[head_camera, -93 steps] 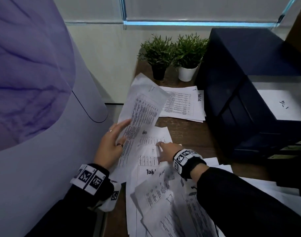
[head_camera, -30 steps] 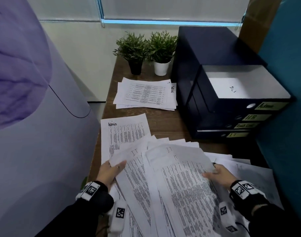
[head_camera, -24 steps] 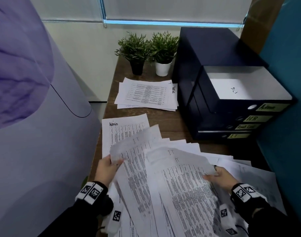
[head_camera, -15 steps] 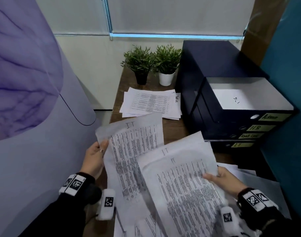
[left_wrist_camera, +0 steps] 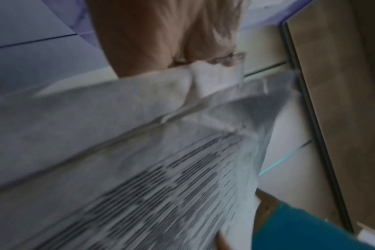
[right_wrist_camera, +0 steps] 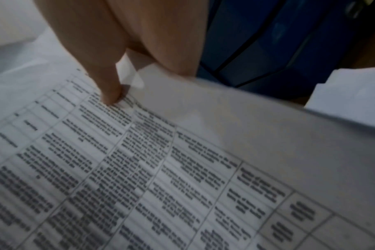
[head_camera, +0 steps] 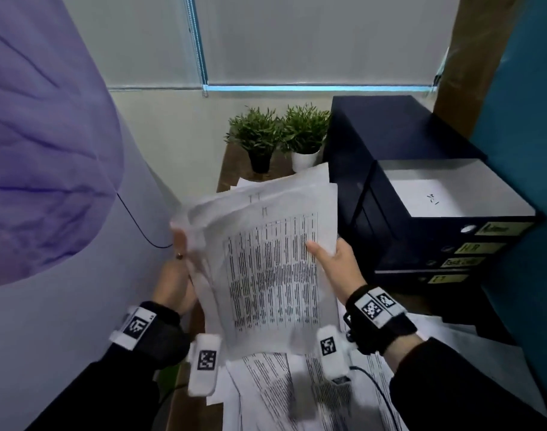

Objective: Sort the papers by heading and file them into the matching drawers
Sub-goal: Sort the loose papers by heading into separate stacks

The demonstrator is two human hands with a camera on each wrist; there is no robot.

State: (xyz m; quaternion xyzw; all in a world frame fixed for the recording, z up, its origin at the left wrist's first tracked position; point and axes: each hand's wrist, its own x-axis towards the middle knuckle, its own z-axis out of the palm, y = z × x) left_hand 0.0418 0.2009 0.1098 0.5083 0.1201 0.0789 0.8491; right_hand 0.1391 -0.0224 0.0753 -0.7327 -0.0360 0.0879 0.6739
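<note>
Both hands hold up a bundle of printed sheets (head_camera: pixel 272 262) headed "IT" above the desk. My left hand (head_camera: pixel 180 262) grips the bundle's left edge, fingers behind the paper (left_wrist_camera: pixel 139 135). My right hand (head_camera: pixel 331 262) pinches the right edge, its thumb pressed on the printed table (right_wrist_camera: pixel 139 169). The dark drawer cabinet (head_camera: pixel 390 144) stands at the right. Its top drawer (head_camera: pixel 446 194), labelled Admin, is pulled out with a sheet inside. Below it sit labels HR (head_camera: pixel 474 247), Task List and IT (head_camera: pixel 445 279).
More loose papers (head_camera: pixel 297 390) lie spread on the wooden desk below the bundle. Two small potted plants (head_camera: pixel 281 135) stand at the desk's back edge. A purple partition (head_camera: pixel 48 150) rises at the left, a teal wall (head_camera: pixel 530 119) at the right.
Both hands lifted their sheets off the desk and brought them together into one bundle held upright. The view tilted up.
</note>
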